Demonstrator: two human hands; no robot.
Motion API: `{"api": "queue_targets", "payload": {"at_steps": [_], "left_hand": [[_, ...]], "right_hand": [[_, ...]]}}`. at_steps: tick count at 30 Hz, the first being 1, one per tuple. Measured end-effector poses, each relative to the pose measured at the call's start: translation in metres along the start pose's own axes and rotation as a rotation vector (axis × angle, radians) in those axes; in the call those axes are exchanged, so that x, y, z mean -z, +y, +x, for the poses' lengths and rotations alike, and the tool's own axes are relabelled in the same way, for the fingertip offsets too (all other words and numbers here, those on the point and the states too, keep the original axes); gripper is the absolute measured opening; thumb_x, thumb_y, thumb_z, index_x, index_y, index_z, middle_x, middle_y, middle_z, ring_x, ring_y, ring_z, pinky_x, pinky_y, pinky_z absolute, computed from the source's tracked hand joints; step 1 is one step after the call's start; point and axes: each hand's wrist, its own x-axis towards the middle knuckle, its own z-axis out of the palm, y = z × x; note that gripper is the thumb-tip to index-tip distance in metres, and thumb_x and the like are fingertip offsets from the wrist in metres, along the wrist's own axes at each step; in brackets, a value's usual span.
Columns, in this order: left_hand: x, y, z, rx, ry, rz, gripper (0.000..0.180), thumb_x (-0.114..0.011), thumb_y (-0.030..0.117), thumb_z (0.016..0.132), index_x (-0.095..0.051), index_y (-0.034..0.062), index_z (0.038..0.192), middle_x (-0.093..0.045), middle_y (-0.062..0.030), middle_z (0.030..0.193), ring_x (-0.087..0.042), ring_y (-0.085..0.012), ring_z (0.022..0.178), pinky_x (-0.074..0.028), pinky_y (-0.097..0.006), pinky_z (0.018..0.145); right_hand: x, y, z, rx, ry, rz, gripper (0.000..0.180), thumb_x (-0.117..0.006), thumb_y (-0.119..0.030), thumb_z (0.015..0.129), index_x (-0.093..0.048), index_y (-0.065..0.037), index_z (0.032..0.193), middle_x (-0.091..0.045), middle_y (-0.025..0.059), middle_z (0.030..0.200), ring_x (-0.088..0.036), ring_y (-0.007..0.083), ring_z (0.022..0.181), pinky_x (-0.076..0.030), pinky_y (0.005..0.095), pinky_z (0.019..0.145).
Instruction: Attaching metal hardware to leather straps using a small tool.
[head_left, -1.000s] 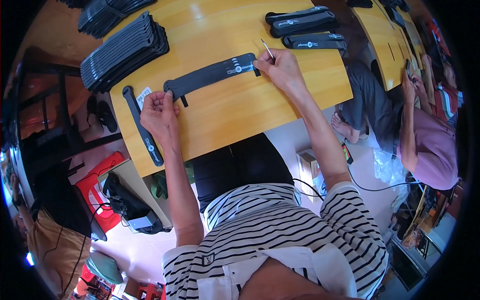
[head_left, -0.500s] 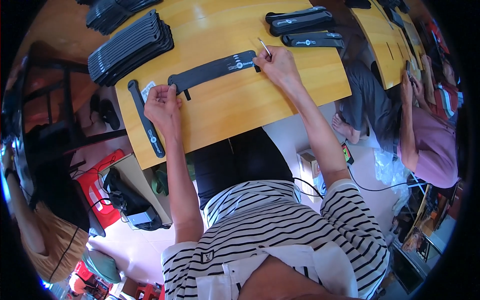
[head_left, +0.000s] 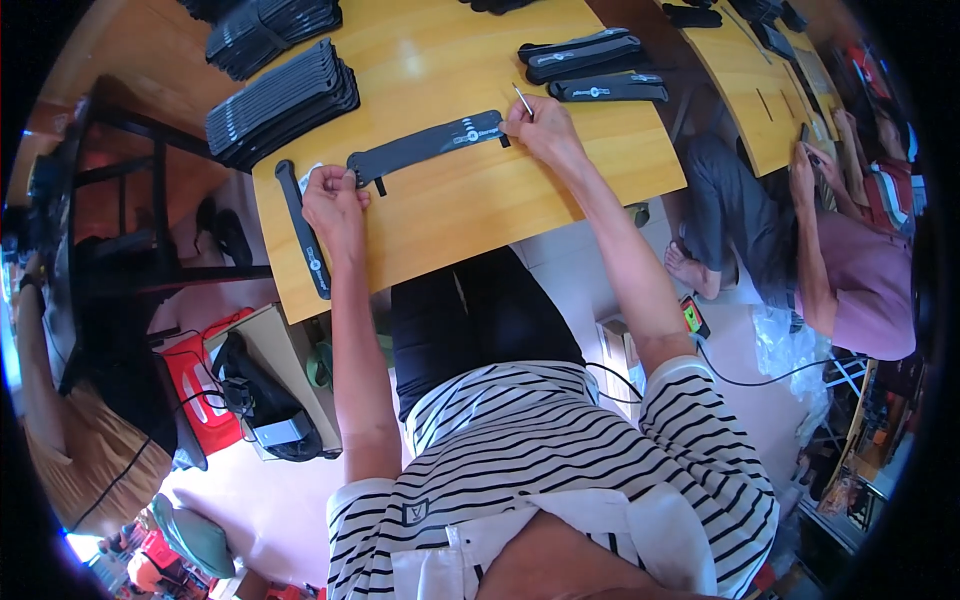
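A flat black strap (head_left: 425, 148) with white print lies across the wooden table in front of me, slightly slanted. My left hand (head_left: 337, 208) pinches its left end between thumb and fingers. At the strap's right end, the fingertips of my right hand (head_left: 545, 130) touch the edge. That hand is closed round a thin pen-like tool (head_left: 523, 98) whose slim, shiny end points up and away; its kind is unclear. Two short black tabs show below the strap, one near each end. Another black strap (head_left: 303, 230) lies lengthwise left of my left hand, over a small white paper.
A thick stack of black straps (head_left: 285, 105) stands at the table's back left, with another bundle (head_left: 270, 35) behind it. Several folded straps (head_left: 605, 88) lie at the right edge. A seated person (head_left: 850, 270) works at a second table (head_left: 745, 95) on the right.
The whole view has shifted slightly, with the table appearing a little higher. Both hands stay at the strap's ends, and the right still holds the thin tool.
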Motion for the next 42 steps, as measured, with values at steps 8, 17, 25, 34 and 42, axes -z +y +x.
{"api": "queue_targets", "payload": {"at_steps": [8,17,25,34,42], "left_hand": [[-0.001,0.004,-0.02,-0.273,0.099,0.176,0.01,-0.056,0.005,0.082,-0.057,-0.0041,0.086,-0.059,-0.0096,0.075,-0.059,-0.0166,0.058,-0.046,-0.027,0.05],[-0.047,0.011,-0.062,-0.746,-0.24,0.895,0.06,-0.056,0.037,0.082,-0.039,0.008,0.133,-0.03,-0.0147,0.14,-0.024,-0.0305,0.131,-0.015,-0.053,0.105],[-0.053,0.007,-0.059,-0.734,-0.383,0.982,0.068,-0.045,0.05,0.085,-0.028,0.0136,0.14,-0.022,-0.0113,0.146,-0.018,-0.0298,0.135,-0.011,-0.057,0.104],[-0.041,0.005,-0.046,-0.719,-0.449,0.942,0.065,-0.043,0.048,0.087,-0.027,0.0133,0.14,-0.022,-0.0095,0.146,-0.02,-0.0257,0.135,-0.013,-0.051,0.107],[0.01,0.001,-0.03,-0.675,-0.287,1.125,0.068,-0.045,0.048,0.087,-0.027,0.0061,0.138,-0.024,-0.0136,0.144,-0.021,-0.0275,0.134,-0.013,-0.05,0.107]], "right_hand": [[0.01,0.001,-0.001,-0.12,-0.062,0.273,0.009,-0.064,-0.007,0.072,-0.056,-0.003,0.068,-0.053,0.0028,0.055,-0.049,0.0093,0.046,-0.036,0.0246,0.04],[0.008,0.003,-0.017,-0.026,-0.122,0.375,0.02,-0.06,-0.005,0.075,-0.063,-0.002,0.094,-0.052,0.0029,0.055,-0.048,0.008,0.049,-0.037,0.0239,0.042],[-0.007,-0.019,-0.048,0.405,0.082,-0.577,0.027,-0.056,-0.018,0.083,-0.063,-0.01,0.108,-0.058,0.0181,0.077,-0.058,0.0367,0.065,-0.046,0.0452,0.057],[-0.01,-0.022,-0.051,0.411,0.063,-0.668,0.028,-0.056,-0.021,0.083,-0.06,-0.008,0.108,-0.059,0.0175,0.078,-0.06,0.037,0.066,-0.049,0.0452,0.059],[-0.009,-0.019,-0.051,0.458,0.074,-0.649,0.027,-0.056,-0.019,0.082,-0.062,-0.007,0.105,-0.059,0.0175,0.078,-0.06,0.0367,0.067,-0.049,0.0441,0.059]]}}
